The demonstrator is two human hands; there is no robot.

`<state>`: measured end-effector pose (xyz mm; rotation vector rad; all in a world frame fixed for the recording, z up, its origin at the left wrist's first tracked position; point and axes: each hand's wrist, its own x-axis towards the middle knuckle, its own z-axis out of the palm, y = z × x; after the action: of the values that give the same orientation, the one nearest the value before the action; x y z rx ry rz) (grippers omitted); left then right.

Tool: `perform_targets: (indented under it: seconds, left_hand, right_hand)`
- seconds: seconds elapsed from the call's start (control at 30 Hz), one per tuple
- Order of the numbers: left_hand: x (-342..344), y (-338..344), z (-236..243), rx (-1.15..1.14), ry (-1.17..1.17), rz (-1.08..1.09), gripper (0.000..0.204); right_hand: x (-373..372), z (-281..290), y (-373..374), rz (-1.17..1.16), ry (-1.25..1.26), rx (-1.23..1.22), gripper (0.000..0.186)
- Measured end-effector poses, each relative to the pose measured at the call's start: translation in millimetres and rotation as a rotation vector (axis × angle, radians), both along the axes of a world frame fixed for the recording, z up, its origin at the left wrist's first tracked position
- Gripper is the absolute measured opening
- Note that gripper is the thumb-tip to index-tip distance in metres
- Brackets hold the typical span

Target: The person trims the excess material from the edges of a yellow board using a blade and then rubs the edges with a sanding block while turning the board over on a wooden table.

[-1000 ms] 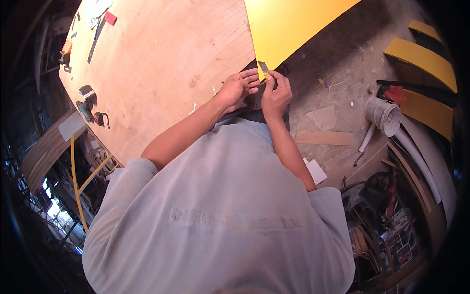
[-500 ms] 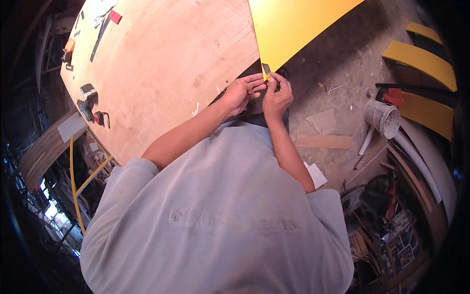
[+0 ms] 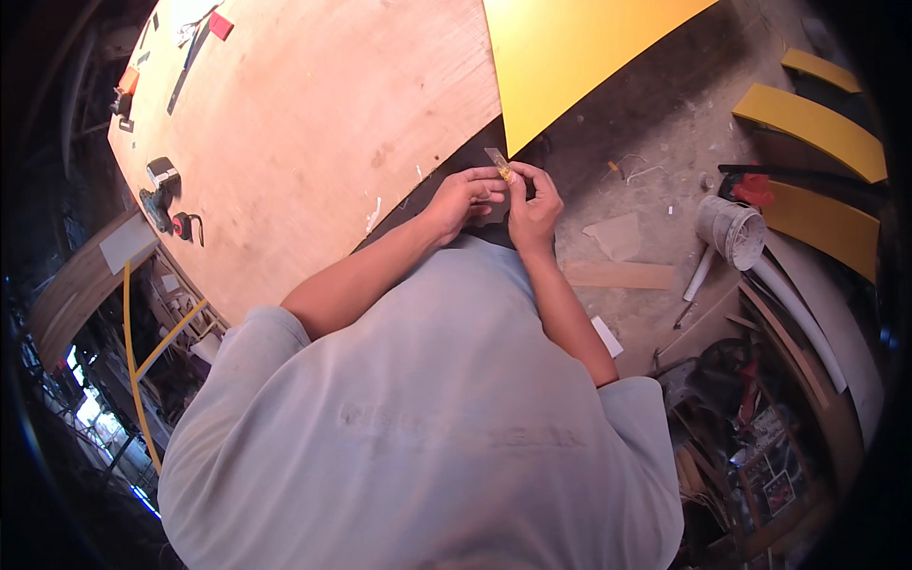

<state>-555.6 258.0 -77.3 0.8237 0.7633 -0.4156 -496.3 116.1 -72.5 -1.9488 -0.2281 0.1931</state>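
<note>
My right hand pinches a small flat piece between thumb and fingers. It looks like a blade, with a greyish see-through upper end and a yellow lower part. My left hand is close beside it, fingers stretched toward the piece and partly bent; the index fingertip is at or near its edge. I cannot tell whether they touch. Just beyond both hands, the pointed corner of a yellow sheet sticks out past the wooden tabletop.
On the table's left lie a cordless drill, a tape measure and a dark strip. To the right, a dirty white bucket, curved yellow pieces and a board are on the floor. A yellow metal frame stands left.
The small piece and my right hand have come away from the yellow sheet's corner toward me, and the piece now shows more fully. My left hand has shifted slightly nearer too.
</note>
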Motion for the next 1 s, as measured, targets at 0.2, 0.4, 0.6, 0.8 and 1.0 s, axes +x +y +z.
perform_targets:
  seconds: [0.2, 0.4, 0.6, 0.8, 1.0]
  left_hand:
    - [-29, 1, -12, 0.253, 0.044, -0.214, 0.052]
    - [-40, 0, -25, 0.704, -0.14, -0.371, 0.041]
    - [1, 0, 49, 0.891, -0.222, -0.371, 0.028]
    - [81, 10, 53, 1.284, -0.528, -0.322, 0.071]
    - [135, 23, 11, 1.467, -0.338, -0.191, 0.077]
  right_hand:
    - [42, 32, -87, 0.157, -0.252, -0.202, 0.014]
    - [50, -107, -315, -0.196, 0.12, -1.283, 0.027]
    - [55, -102, -330, -0.532, 0.46, -0.907, 0.027]
    - [108, -95, -310, -0.702, 0.825, 0.449, 0.012]
    - [198, -46, -231, -0.448, 0.953, 0.712, 0.014]
